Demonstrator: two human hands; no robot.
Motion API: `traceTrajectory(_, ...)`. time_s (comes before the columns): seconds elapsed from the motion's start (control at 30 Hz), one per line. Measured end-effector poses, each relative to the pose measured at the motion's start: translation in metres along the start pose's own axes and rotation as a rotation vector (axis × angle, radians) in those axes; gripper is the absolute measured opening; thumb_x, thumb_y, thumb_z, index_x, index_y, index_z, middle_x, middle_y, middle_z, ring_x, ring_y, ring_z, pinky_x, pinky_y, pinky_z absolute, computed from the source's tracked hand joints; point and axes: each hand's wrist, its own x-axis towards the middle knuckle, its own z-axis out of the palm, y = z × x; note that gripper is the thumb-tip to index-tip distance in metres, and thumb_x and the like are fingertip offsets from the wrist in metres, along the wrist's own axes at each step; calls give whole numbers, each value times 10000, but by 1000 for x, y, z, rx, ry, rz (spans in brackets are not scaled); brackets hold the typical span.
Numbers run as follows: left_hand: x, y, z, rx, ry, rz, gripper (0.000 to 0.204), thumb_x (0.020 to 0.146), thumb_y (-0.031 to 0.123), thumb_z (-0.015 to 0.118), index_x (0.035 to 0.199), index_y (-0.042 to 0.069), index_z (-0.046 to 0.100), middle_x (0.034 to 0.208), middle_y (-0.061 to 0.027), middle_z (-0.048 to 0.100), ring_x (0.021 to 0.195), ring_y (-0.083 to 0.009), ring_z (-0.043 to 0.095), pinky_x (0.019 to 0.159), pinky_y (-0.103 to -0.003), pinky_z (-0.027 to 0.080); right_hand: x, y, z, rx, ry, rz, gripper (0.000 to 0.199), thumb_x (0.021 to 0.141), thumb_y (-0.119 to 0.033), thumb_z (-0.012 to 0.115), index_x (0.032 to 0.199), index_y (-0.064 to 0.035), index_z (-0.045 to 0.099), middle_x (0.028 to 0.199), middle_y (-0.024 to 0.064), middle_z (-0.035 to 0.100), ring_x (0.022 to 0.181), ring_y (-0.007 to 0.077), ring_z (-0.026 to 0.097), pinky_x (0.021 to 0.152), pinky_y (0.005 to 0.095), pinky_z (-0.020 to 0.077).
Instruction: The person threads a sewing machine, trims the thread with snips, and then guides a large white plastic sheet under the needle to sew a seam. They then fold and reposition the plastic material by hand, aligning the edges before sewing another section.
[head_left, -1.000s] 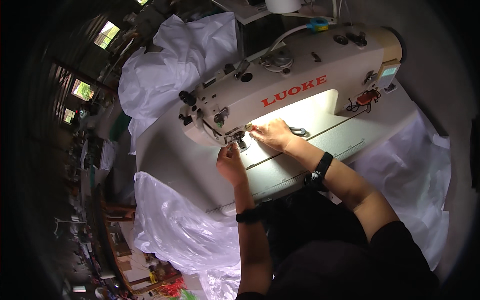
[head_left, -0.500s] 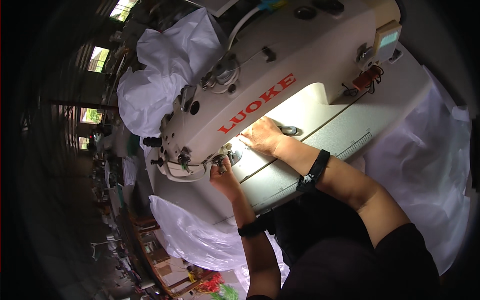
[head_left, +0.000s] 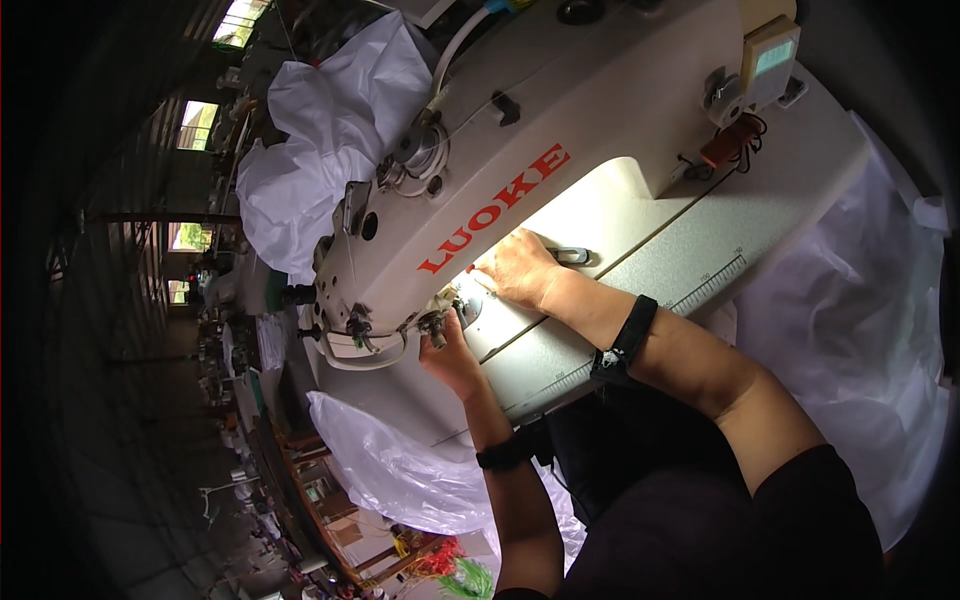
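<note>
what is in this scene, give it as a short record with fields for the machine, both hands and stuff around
machine: pale sewing machine on a light table top
left hand: fingertips at the needle end; grip unclear
right hand: under the machine's arm; grip unclear
wrists: a black band on each
beside right hand: small oblong object
around: white sheeting

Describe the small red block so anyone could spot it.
Find the big white sewing machine, then the screen box at its right end. Just below and left of that box is the small red block, set apart by its colour and tangled black cord.
</note>
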Motion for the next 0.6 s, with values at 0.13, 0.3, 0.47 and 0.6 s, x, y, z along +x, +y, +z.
traceTrajectory(0.13, 0, 1, 1, -24, 1, -9, 183, 897, 122, 727, 931, -55, 695, 856, -76, 705, 722, -113, 617, 677, -260, 501, 1, -1, -2, -31, -12, 1, 239, 902, -376, 582, 1058, -231, 690, 1038, 30, 699, 1036, 214, 631, 923, 380, 431)
traceTrajectory(0.3, 1, -1, 1, -36, -4, -11, 182, 901, 118, 721, 934, -59, 694, 878, -93, 715, 745, -122, 639, 690, -259, 508, 2, -2, -3, -16, -14, 3, 234, 893, -367, 597, 1056, -230, 693, 1035, 31, 698, 1039, 214, 631, 926, 378, 433)
traceTrajectory(0.47, 2, -3, 1, 19, -4, 21, 181, 901, 118, 723, 915, -59, 691, 858, -82, 707, 728, -115, 622, 683, -258, 499, 3, -2, -2, -56, -31, 16, 240, 891, -367, 600, 1068, -236, 694, 1034, 33, 698, 1036, 214, 633, 922, 378, 437)
traceTrajectory(0.6, 1, -2, 1, -56, -13, 11, 178, 900, 120, 724, 908, -55, 690, 845, -72, 701, 718, -109, 611, 677, -259, 493, 3, -2, -2, -47, -10, 3, 242, 894, -369, 596, 1068, -232, 693, 1036, 35, 697, 1037, 215, 633, 919, 380, 437)
